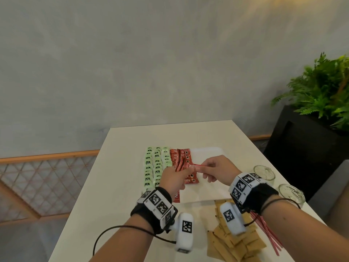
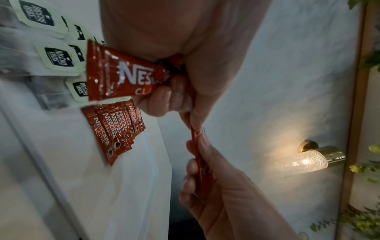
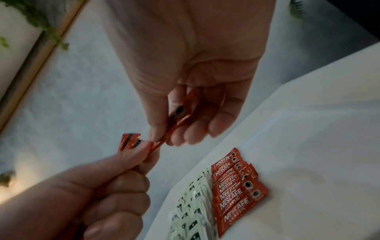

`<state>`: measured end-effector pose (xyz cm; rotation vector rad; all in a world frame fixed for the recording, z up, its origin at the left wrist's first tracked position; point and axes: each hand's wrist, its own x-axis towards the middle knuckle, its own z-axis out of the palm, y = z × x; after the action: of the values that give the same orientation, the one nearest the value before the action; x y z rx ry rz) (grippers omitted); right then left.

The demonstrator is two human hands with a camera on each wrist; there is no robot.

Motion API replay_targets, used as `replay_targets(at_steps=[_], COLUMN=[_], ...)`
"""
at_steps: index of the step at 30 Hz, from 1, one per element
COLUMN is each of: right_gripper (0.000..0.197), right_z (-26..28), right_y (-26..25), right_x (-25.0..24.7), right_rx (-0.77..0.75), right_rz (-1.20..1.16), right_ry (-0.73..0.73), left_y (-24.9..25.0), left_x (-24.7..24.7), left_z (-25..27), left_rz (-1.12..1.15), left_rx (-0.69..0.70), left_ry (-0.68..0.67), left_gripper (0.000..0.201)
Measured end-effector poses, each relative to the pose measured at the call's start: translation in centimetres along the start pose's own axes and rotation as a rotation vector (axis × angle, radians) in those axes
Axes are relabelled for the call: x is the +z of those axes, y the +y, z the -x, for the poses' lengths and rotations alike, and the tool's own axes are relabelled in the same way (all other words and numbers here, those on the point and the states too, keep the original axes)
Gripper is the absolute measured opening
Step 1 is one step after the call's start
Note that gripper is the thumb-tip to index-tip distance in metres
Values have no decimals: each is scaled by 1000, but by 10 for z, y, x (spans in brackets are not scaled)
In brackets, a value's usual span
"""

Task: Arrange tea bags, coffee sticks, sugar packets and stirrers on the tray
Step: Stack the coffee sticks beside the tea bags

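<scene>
A white tray [image 1: 207, 154] on the table carries rows of green tea bags [image 1: 154, 165] and, beside them, a row of red coffee sticks [image 1: 186, 156]. Above the tray my left hand [image 1: 177, 177] grips a small bunch of coffee sticks [image 1: 179, 165]. My right hand [image 1: 209, 167] pinches one end of a single coffee stick [image 1: 198, 166], and the left fingers still hold the other end. The left wrist view shows the gripped bunch [image 2: 121, 78] and the shared stick [image 2: 197, 146]. In the right wrist view thumb and fingers pinch that stick [image 3: 176, 116].
Brown sugar packets [image 1: 236, 242] lie in a loose pile on the table near me, with red stirrers [image 1: 268, 229] to their right. Two glasses [image 1: 264, 172] [image 1: 291, 192] stand at the table's right edge. A potted plant [image 1: 321, 87] stands beyond it.
</scene>
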<state>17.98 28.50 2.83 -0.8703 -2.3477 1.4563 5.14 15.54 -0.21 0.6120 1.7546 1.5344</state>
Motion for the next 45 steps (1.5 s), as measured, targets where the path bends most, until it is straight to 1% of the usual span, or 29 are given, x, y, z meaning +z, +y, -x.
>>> replay_targets(at_steps=[3, 5, 7, 9, 11, 13, 15, 18, 22, 26, 28, 32, 36, 38, 39, 41, 43, 45], right_gripper=[19, 14, 10, 9, 10, 12, 13, 12, 7, 26, 31, 33, 35, 33, 33, 37, 41, 39], right_z=[-7, -10, -14, -20, -25, -30, -34, -42, -51, -59, -61, -64, -63, -59, -56, -48, -39, -32], right_y=[10, 16, 21, 29, 42, 56, 67, 75, 78, 79, 78, 74, 73, 71, 69, 57, 42, 33], right_x=[-1, 0, 3, 6, 9, 16, 25, 36, 40, 43, 43, 44, 43, 41, 38, 34, 32, 34], right_rx=[71, 95, 115, 160, 230, 319, 399, 475, 509, 525, 531, 524, 511, 438, 381, 286, 246, 246], right_rz=[-131, -222, -254, -185, -38, 88, 138, 165, 205, 189, 190, 177, 167, 167, 123, -68, -254, -338], right_ry=[103, 123, 115, 104, 67, 14, -18, -1, 51, 90, 88, 83, 89, 120, 147, 170, 108, 31], left_y=[-3, -6, -7, -5, -2, 0, 0, 1, 2, -2, -4, -9, -10, -12, -13, -16, -19, -22], left_x=[-12, -19, -22, -24, -28, -34, -40, -47, -52, -57, -60, -63, -59, -55, -53, -45, -33, -20], left_z=[-7, -11, -15, -20, -24, -29, -33, -35, -36, -40, -41, -40, -38, -37, -36, -34, -31, -29], left_rz=[41, 19, -27, -43, 9, 31, 36, 85, 113, 92, 77, 3, -60, -106, -146, -254, -365, -441], left_rx=[-28, -33, -57, -114, -177, -203, -207, -187, -153, -146, -145, -114, -89, -74, -57, -11, 51, 105], left_ry=[17, -1, -29, -14, 39, 73, 75, 42, -2, 5, -6, -48, -73, -86, -100, -131, -149, -170], left_gripper=[21, 22, 24, 27, 30, 31, 25, 13, 16, 19, 19, 14, 15, 12, 10, 8, 7, 9])
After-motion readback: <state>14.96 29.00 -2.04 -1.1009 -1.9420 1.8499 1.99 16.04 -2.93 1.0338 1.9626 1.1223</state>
